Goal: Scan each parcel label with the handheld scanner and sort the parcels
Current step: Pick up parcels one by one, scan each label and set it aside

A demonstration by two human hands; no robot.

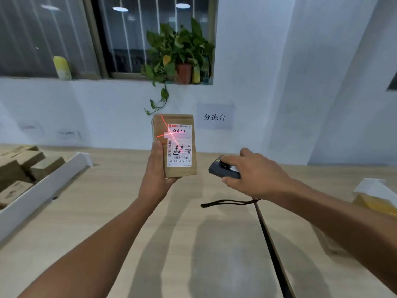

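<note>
The left hand (158, 168) holds a brown parcel (174, 145) upright; the right hand (255, 175) aims the scanner (223, 169), red lines crossing its label (180, 146).

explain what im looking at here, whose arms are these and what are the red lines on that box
This is a single picture from a camera worn on a person's head, looking forward and down at a pale wooden table. The arms are that person's own. The left hand holds up a small brown cardboard parcel with its white shipping label facing the camera. The right hand has a grip on a small dark handheld scanner, whose crossed red laser lines fall on the parcel. On the left, a white tray holds more brown parcels.
</note>
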